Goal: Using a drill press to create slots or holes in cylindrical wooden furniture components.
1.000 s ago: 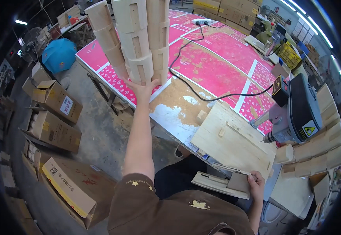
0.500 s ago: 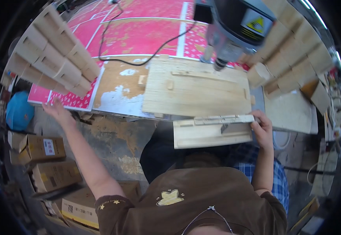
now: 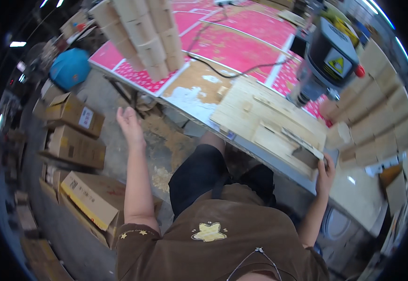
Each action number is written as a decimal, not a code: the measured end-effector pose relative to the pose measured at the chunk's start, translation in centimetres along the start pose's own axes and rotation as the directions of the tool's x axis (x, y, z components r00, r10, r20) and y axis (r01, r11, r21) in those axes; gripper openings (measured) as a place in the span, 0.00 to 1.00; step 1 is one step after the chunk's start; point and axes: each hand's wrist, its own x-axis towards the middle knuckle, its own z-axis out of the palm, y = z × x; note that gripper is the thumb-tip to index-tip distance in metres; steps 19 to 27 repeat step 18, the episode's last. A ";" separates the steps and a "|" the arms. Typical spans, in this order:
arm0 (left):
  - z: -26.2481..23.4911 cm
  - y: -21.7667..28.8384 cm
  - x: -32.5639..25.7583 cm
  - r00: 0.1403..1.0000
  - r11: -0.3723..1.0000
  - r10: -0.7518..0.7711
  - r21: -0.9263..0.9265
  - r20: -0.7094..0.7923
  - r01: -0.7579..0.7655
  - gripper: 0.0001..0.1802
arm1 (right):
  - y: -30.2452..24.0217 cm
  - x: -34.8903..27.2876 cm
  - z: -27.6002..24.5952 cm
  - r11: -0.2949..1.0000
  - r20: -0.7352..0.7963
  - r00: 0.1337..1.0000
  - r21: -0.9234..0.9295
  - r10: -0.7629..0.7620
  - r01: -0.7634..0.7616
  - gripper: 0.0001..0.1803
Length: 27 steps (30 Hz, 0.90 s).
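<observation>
My right hand (image 3: 325,175) is closed on the right end of a small pale wooden board with raised strips (image 3: 272,143). The piece lies tilted along the front edge of a larger plywood board (image 3: 232,114) on the workbench. A dark gap shows beneath its upper strip, near my fingers. My left hand (image 3: 130,127) is held out over the floor, left of my legs, fingers stretched and holding nothing. A bench drill (image 3: 330,58) stands behind the plywood board, to its right.
Tall stacks of pale wooden pieces stand at the bench's left (image 3: 152,49) and right (image 3: 377,105). A black cable (image 3: 232,75) crosses the pink-patterned bench top (image 3: 241,35). Cardboard boxes (image 3: 79,150) and a blue umbrella-like item (image 3: 70,69) are at the left.
The stripped wooden board has gone from above my lap onto the plywood board, still in my right hand. My left hand has left the bench corner. My view has turned left.
</observation>
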 end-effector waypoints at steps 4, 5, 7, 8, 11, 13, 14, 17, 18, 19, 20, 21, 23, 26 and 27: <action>-1.3 1.4 -0.4 0.996 1.000 0.001 0.004 -0.094 -0.001 0.35 | -4.4 -0.7 0.3 0.748 -0.049 0.884 -0.557 -0.465 0.362 0.19; -1.8 1.2 0.1 0.996 1.000 -0.006 0.017 -0.094 0.008 0.35 | -5.5 -0.9 0.8 0.720 -0.098 0.842 -0.576 -0.530 0.387 0.18; -1.9 1.4 1.7 0.996 1.000 -0.012 0.023 -0.093 0.014 0.36 | -6.7 -1.6 2.3 0.809 -0.098 0.839 -0.344 -0.536 0.477 0.17; -2.0 1.8 3.0 0.995 1.000 0.005 0.016 -0.104 -0.004 0.36 | -7.2 -1.8 3.5 0.851 -0.092 0.847 -0.107 -0.524 0.515 0.15; -1.4 3.1 8.1 0.995 0.997 0.062 -0.031 -0.080 -0.065 0.37 | -11.1 -1.6 11.5 0.828 0.228 0.815 -0.058 -0.533 0.558 0.14; -1.4 3.5 12.6 0.996 0.996 0.073 -0.041 -0.059 -0.075 0.38 | -11.8 -0.3 18.2 0.880 0.378 0.816 -0.008 -0.437 0.475 0.16; -1.1 3.5 14.7 0.997 0.996 0.072 -0.050 -0.022 -0.073 0.39 | -12.2 0.3 21.5 0.940 0.441 0.835 0.074 -0.329 0.332 0.17; 0.5 5.8 19.7 0.996 0.987 -0.051 -0.145 0.077 0.062 0.43 | -12.7 3.9 31.4 0.977 0.504 0.847 0.195 -0.170 0.080 0.21; 0.3 5.7 22.5 0.991 0.981 -0.049 -0.181 0.121 0.070 0.45 | -12.9 5.5 34.9 0.978 0.484 0.864 0.204 -0.139 0.043 0.21; 0.3 5.7 22.5 0.991 0.981 -0.049 -0.181 0.121 0.070 0.45 | -12.9 5.5 34.9 0.978 0.484 0.864 0.204 -0.139 0.043 0.21; 0.3 5.7 22.5 0.991 0.981 -0.049 -0.181 0.121 0.070 0.45 | -12.9 5.5 34.9 0.978 0.484 0.864 0.204 -0.139 0.043 0.21; 0.3 5.7 22.5 0.991 0.981 -0.049 -0.181 0.121 0.070 0.45 | -12.9 5.5 34.9 0.978 0.484 0.864 0.204 -0.139 0.043 0.21; 0.3 5.7 22.5 0.991 0.981 -0.049 -0.181 0.121 0.070 0.45 | -12.9 5.5 34.9 0.978 0.484 0.864 0.204 -0.139 0.043 0.21; 0.3 5.7 22.5 0.991 0.981 -0.049 -0.181 0.121 0.070 0.45 | -12.9 5.5 34.9 0.978 0.484 0.864 0.204 -0.139 0.043 0.21; 0.3 5.7 22.5 0.991 0.981 -0.049 -0.181 0.121 0.070 0.45 | -12.9 5.5 34.9 0.978 0.484 0.864 0.204 -0.139 0.043 0.21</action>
